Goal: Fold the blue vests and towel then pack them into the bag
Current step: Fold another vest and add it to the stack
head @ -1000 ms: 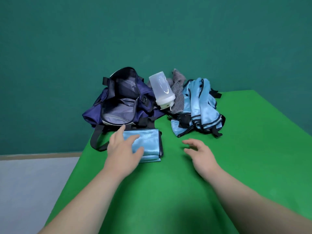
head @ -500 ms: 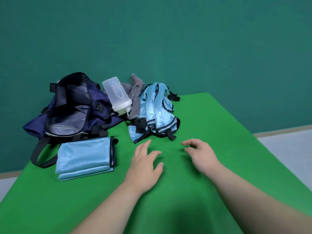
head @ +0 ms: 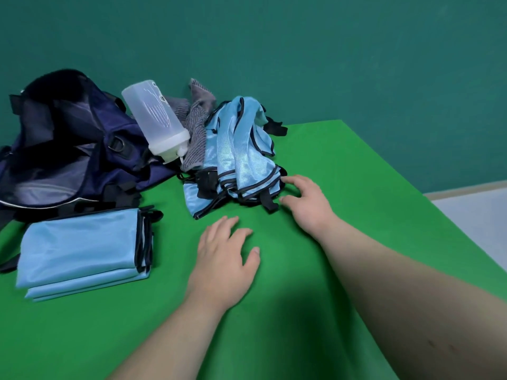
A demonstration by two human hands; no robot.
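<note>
Left hand (head: 222, 259): palm down over the green table (head: 370, 204), fingers relaxed and apart, holding nothing.
Right hand (head: 307, 204): further out, fingers loosely bent and spread, tips at the near hem of the loose vests; no grip on them visible.
Folded vests (head: 79, 248): neat light-blue stack with dark trim, flat at the left, just in front of the bag.
Loose vests (head: 238, 154): crumpled blue heap, black straps trailing, mid-table.
Towel (head: 196, 133): grey, bunched between heap and bottle.
Bottle (head: 156, 119): clear plastic, tilted cap-down against the bag.
Bag (head: 68, 138): navy, mouth gaping open, far left by the teal wall (head: 329, 50).
</note>
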